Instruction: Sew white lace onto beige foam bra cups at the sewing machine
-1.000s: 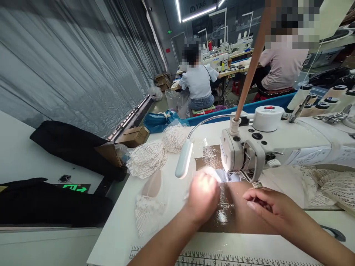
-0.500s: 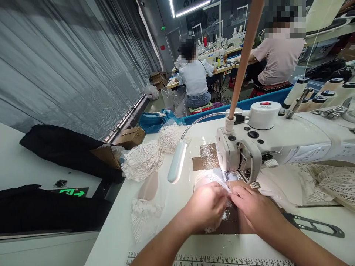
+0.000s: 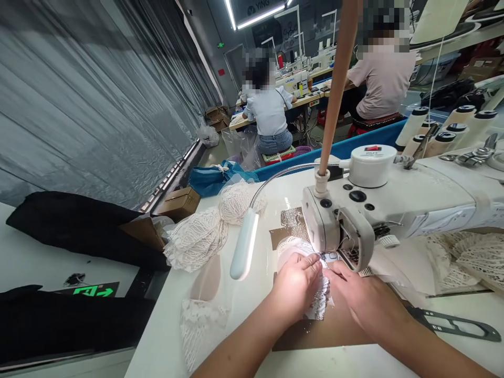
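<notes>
A white lace piece [image 3: 321, 300] lies under the head of a sewing machine [image 3: 321, 220], lit by its lamp. My left hand [image 3: 297, 281] is closed on the lace just in front of the needle area, fingers pressed together. From the right, my right hand [image 3: 356, 289] pinches the edge of the same lace with thumb and forefinger; its other fingers are curled and partly hidden. The two hands' fingertips nearly meet. Machine parts and fingers hide the needle and presser foot. Beneath the lace, brown tape [image 3: 299, 336] covers part of the table.
Stacked lace pieces [image 3: 197, 239] and a lace cup [image 3: 205, 315] lie left, near a gooseneck lamp [image 3: 244, 244]. At right are more lace [image 3: 468, 262], a dark slotted tool [image 3: 460, 323] and thread cones [image 3: 441, 142]. Two people [image 3: 270, 118] sit farther back.
My left hand has flattened somewhat over the lace, and more of the lace's front edge now shows between the hands. The camera view has shifted slightly.
</notes>
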`<state>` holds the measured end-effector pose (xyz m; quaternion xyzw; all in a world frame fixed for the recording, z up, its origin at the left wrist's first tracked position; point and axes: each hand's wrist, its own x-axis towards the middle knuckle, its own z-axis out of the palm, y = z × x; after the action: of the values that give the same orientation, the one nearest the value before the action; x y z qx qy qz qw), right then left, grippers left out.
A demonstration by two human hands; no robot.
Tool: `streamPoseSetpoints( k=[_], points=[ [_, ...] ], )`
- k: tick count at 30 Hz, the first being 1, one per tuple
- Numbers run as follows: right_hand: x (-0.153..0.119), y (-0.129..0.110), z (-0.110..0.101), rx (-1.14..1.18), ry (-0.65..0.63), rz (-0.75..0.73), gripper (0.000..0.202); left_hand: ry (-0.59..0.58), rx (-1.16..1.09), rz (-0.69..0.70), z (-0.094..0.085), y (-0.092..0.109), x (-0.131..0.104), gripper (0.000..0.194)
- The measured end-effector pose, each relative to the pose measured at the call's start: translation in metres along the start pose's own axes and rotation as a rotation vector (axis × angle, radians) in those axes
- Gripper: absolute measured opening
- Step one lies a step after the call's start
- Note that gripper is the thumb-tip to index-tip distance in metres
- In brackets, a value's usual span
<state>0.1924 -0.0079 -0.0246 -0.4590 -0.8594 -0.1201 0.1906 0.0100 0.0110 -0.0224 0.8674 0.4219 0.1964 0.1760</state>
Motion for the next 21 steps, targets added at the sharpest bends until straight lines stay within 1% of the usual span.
streamPoseSetpoints(
  k=[4,8,11,16,19,21],
  points=[
    [0.0004,0.0008,0.0026,0.045,0.015,0.028,0.052,-0.013,0.004,0.045,0.0017,-0.0058,0.0052,0.033],
    [-0.0011,0.0008,0.0048,0.036,-0.016,0.025,0.056,-0.006,0.019,0.049,0.0005,-0.0063,0.0061,0.033],
    [-0.0015,0.0006,0.0059,0.011,-0.051,0.021,0.055,0.028,0.022,0.041,-0.0009,-0.0057,0.0057,0.032],
    [-0.0028,0.0015,0.0063,-0.018,-0.082,0.016,0.057,0.096,0.017,0.073,-0.0002,-0.0074,0.0066,0.028],
    [-0.0049,0.0031,0.0067,-0.019,-0.108,0.014,0.055,0.119,0.031,0.054,0.0011,-0.0084,0.0078,0.028],
    [-0.0062,0.0043,0.0076,-0.014,-0.102,0.01,0.057,0.127,0.046,0.043,0.002,-0.0085,0.0086,0.028]
  ],
)
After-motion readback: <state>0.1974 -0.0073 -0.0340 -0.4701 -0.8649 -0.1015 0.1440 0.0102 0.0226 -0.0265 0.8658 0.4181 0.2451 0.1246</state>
